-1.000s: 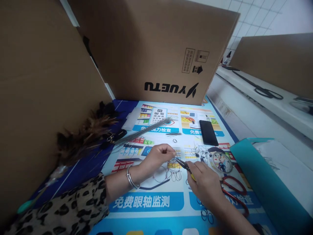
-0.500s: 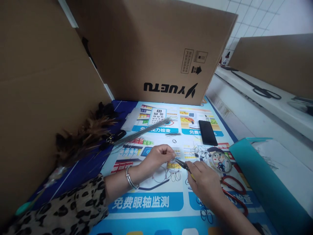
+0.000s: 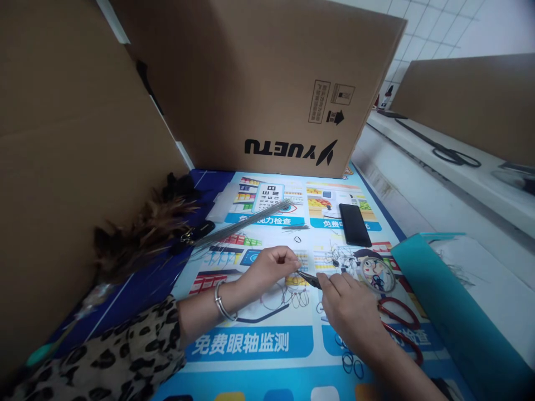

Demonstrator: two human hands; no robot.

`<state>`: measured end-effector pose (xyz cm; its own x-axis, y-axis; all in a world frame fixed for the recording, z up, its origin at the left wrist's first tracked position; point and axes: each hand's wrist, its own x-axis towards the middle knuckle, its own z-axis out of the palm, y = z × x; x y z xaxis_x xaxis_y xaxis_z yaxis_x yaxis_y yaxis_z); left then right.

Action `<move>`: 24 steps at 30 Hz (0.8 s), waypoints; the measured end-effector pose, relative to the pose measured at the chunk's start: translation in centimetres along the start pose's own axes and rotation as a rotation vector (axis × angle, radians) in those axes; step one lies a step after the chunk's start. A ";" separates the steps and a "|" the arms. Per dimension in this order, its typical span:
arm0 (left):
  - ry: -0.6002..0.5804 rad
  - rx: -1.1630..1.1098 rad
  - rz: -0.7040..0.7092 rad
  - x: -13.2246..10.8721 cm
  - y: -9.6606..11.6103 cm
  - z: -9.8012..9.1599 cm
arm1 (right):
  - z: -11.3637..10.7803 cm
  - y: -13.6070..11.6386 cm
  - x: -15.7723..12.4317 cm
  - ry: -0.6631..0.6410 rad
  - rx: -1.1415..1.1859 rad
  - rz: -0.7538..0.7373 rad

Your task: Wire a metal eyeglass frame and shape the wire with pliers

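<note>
My left hand [image 3: 273, 270] pinches a thin wire between thumb and fingertips; most of the piece is hidden by the fingers. Dark-jawed pliers [image 3: 310, 279] are gripped in my right hand [image 3: 349, 306], their tips touching or almost touching the spot where the left fingers pinch. Thin wire loops [image 3: 297, 298] lie on the printed sheet just below the two hands. A small dark ring [image 3: 297, 239] rests beyond them. Beside my right wrist are red-handled scissors [image 3: 399, 314], partly hidden, and several dark rings [image 3: 353, 365].
A bundle of straight wires [image 3: 246, 223] lies at the back left, near brown feathers [image 3: 146, 223]. To the right are a black phone [image 3: 355, 224], a round clear dish [image 3: 377, 274] and a teal box [image 3: 455, 312]. Cardboard [image 3: 267, 83] stands behind.
The pliers have turned slightly and their tips shifted a little left, closer to the left fingertips. My left hand stays nearly in place.
</note>
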<state>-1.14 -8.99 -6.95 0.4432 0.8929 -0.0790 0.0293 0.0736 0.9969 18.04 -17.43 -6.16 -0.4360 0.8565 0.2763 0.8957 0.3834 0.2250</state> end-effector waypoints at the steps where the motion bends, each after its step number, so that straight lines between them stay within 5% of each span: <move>1: 0.000 0.009 0.008 0.0 -0.1 0.0 | -0.1 0.0 0.0 -0.007 0.003 0.005; 24: -0.026 0.326 0.139 -0.1 0.1 -0.2 | 0.0 0.1 -0.2 -0.041 -0.038 -0.042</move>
<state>-1.36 -9.00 -6.87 0.4856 0.8725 0.0534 0.2502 -0.1972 0.9479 18.24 -17.57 -6.18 -0.4685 0.8537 0.2273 0.8725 0.4067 0.2708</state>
